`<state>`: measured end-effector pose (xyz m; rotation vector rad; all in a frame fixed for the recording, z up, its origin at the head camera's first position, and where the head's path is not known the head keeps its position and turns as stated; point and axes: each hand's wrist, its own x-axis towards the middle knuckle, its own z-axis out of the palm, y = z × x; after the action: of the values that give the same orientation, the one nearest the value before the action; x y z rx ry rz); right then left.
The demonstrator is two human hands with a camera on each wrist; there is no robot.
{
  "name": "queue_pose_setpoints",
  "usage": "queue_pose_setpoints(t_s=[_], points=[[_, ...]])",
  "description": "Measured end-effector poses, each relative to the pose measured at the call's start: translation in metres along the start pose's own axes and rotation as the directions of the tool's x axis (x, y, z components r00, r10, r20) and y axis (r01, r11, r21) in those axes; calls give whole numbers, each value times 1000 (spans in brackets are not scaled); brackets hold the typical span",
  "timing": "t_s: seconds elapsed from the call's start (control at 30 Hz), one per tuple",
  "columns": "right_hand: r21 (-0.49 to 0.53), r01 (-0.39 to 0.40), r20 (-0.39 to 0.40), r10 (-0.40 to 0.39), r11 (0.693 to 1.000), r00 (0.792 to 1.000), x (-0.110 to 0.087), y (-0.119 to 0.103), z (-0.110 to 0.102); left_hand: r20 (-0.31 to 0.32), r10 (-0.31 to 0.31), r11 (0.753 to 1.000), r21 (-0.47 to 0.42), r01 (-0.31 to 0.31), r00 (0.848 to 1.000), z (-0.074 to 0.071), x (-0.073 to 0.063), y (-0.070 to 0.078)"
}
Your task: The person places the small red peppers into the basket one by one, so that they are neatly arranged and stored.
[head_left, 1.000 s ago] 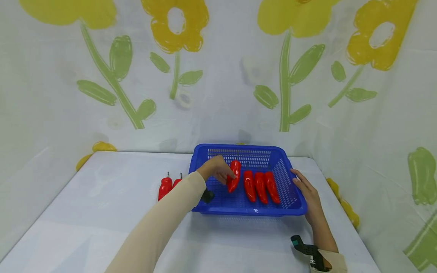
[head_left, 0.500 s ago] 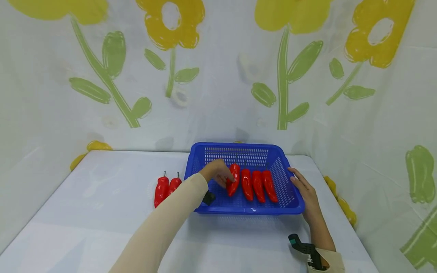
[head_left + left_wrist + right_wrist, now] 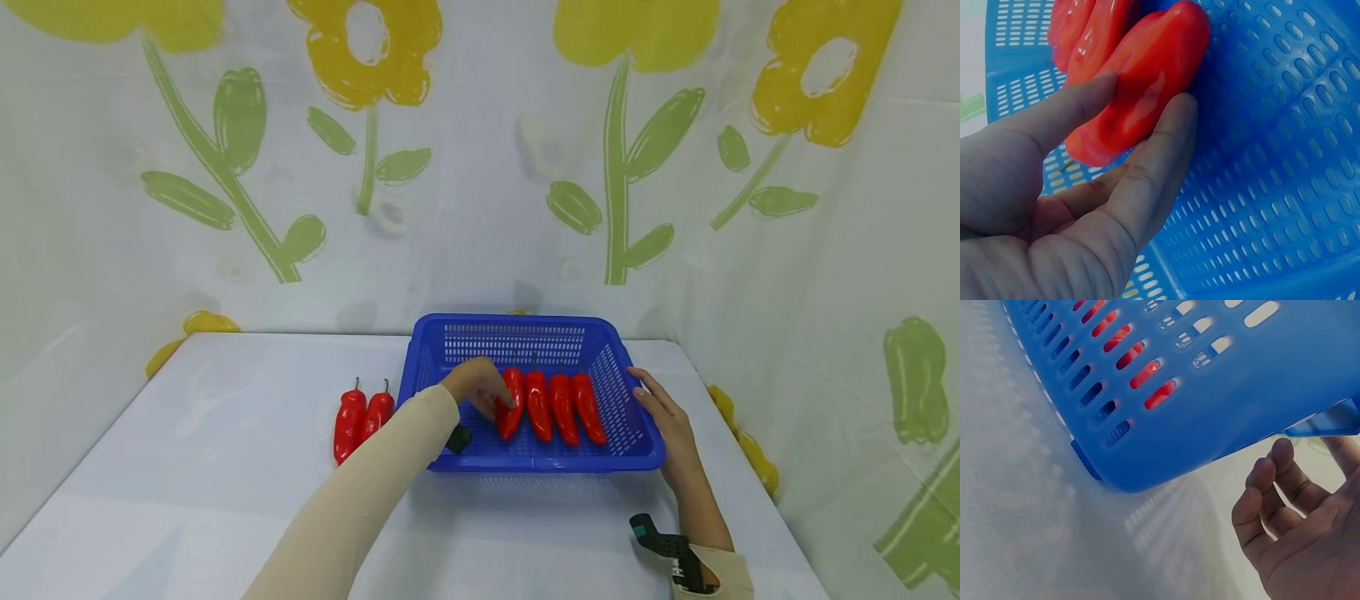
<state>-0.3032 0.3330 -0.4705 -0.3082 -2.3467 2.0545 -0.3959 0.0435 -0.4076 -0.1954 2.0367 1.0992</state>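
Observation:
My left hand [image 3: 478, 385] reaches into a blue plastic basket [image 3: 540, 463] and pinches a glossy red pepper [image 3: 512, 423]. In the left wrist view the thumb lies on one side of that pepper [image 3: 1147, 81] and the fingers on the other. Three more red peppers [image 3: 564, 410] lie side by side to its right in the basket. At the basket's right rim my right hand [image 3: 677, 429] grips the edge. The right wrist view shows several bent fingers of this hand [image 3: 1291, 519] below the rim, outside the slotted wall [image 3: 1210, 419].
Two red peppers [image 3: 349, 423] with stems lie on the white table [image 3: 225, 467] left of the basket, partly behind the left sleeve [image 3: 360, 492]. A flower-printed curtain [image 3: 465, 250] hangs behind the table. A black wrist camera [image 3: 660, 540] sits on the right wrist.
My left hand has lowered the pepper into line with the three others, still pinching it. The right hand stays at the rim. The whole view has shifted slightly.

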Motion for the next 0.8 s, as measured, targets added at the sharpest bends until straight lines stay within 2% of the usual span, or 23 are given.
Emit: queue_pose_setpoints(t_s=[0.33, 0.43, 0.57, 0.7, 0.8], points=[[-4, 23, 15, -23, 1000, 1000, 1, -2, 3, -16, 4, 1000, -22, -5, 1000, 0, -1, -2], [-5, 27, 14, -27, 1000, 1000, 1, -2, 2, -11, -11, 1000, 3, 11, 1000, 0, -2, -1], [-12, 26, 9, -26, 1000, 1000, 0, 1, 0, -49, -12, 999, 44, 14, 999, 0, -6, 2], [-11, 22, 10, -22, 1000, 1000, 0, 4, -2, -109, 48, 998, 45, -43, 993, -1, -13, 5], [-4, 16, 14, -16, 1000, 1000, 0, 5, -2, -121, 131, 990, 67, -123, 984, -2, -16, 3]])
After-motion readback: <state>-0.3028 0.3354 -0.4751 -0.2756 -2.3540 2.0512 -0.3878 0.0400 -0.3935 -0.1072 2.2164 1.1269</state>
